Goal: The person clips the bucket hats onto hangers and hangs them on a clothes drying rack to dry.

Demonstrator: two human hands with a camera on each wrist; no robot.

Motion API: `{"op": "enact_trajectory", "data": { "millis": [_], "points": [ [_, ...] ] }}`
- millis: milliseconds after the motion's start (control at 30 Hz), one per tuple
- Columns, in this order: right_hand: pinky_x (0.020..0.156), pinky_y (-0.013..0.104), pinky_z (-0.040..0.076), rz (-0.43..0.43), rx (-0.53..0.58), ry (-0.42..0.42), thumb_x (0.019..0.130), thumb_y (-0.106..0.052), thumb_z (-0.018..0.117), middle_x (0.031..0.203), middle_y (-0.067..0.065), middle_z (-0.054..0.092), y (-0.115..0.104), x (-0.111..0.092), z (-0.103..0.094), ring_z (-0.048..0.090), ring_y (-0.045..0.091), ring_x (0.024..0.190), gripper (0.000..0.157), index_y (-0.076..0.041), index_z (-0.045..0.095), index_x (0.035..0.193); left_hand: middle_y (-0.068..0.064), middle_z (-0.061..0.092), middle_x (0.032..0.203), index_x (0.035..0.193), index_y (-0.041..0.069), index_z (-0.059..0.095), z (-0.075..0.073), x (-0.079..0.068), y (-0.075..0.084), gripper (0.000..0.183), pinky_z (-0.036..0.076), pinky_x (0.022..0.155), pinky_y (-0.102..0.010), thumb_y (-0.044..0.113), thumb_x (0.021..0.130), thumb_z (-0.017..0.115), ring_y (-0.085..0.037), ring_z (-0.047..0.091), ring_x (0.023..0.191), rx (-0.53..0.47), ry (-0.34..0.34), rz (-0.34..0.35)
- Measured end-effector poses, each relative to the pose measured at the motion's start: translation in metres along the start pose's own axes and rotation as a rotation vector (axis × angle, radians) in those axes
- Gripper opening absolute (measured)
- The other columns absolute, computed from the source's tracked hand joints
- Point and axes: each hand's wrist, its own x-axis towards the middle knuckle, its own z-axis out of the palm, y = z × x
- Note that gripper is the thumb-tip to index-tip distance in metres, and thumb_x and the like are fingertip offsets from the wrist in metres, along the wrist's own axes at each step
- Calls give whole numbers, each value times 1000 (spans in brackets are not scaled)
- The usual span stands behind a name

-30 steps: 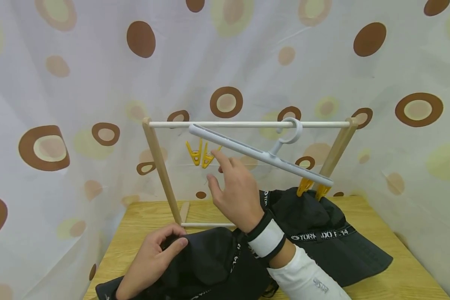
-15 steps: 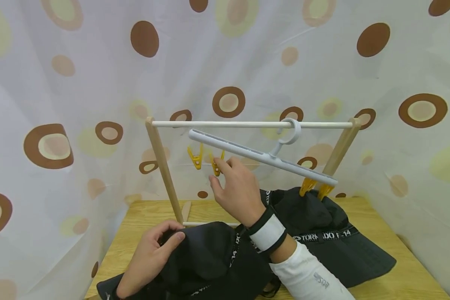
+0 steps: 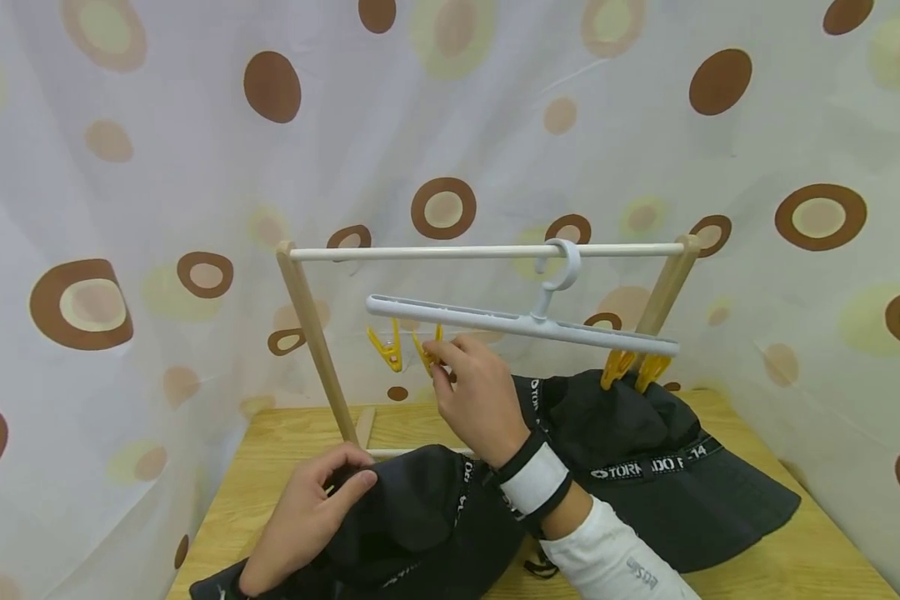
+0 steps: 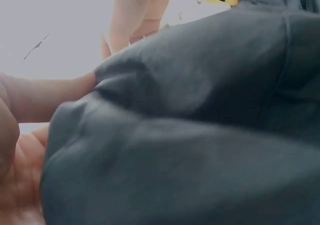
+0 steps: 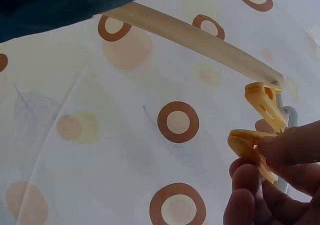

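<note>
My left hand [image 3: 307, 508] grips the crown of a black bucket hat [image 3: 405, 512] between thumb and fingers; in the left wrist view the hat's cloth [image 4: 200, 85] fills most of the picture. Up under the left part of a pale grey hanger [image 3: 465, 317], my right hand [image 3: 480, 396] pinches a yellow clothespin [image 3: 425, 354]. The right wrist view shows thumb and fingers on that clothespin [image 5: 245, 147]. A second yellow clothespin [image 3: 387, 346] hangs to its left, holding nothing. Another black hat [image 3: 645, 450] hangs at the right from two yellow clothespins [image 3: 617, 367].
The hanger hooks over the white rod of a wooden rack [image 3: 435, 252], tilted down to the right. The rack stands on a wooden table [image 3: 292, 425] before a dotted curtain [image 3: 510, 158].
My right hand has moved from beside the clothespin to pinching it, drawing it slightly downward. The hanger's left end has dropped, so its tilt is less. My left hand stays on the hat.
</note>
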Motion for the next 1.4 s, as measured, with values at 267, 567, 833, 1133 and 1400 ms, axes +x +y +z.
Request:
{"op": "enact_trajectory", "data": {
  "millis": [267,567,833,1133,1400],
  "points": [
    [65,25,54,-18,68,8,85,-13,78,90,5,71,6,-6,7,66,17,75,21,-8,76,105,5,67,94,99,22,67,2,1,-4,6,47,71,-24,20,98,62,-2,57,79,138,-115,172],
    [59,22,47,12,81,2,83,-21,81,79,4,70,14,-1,4,60,12,65,17,-8,76,92,4,70,93,99,19,72,1,51,6,9,50,73,-24,12,95,67,-2,58,79,202,-91,263],
    [56,19,42,33,158,-11,82,-21,82,75,3,67,15,-1,3,55,11,62,16,-7,74,86,-7,73,104,107,9,74,10,86,-17,15,53,83,-28,12,97,63,-11,64,92,87,-189,249],
    [58,20,46,61,210,-1,82,-21,82,78,5,69,15,-3,3,60,12,64,17,-7,74,86,-10,72,117,119,8,70,68,100,-45,24,52,92,-28,17,99,61,-14,64,108,-9,-139,182],
    [60,22,49,100,245,24,81,-23,83,80,6,70,13,-4,5,62,13,66,19,-6,75,85,-17,60,118,129,1,55,95,122,-44,33,47,85,-22,12,98,60,-10,53,100,-164,-264,199]
  ]
}}
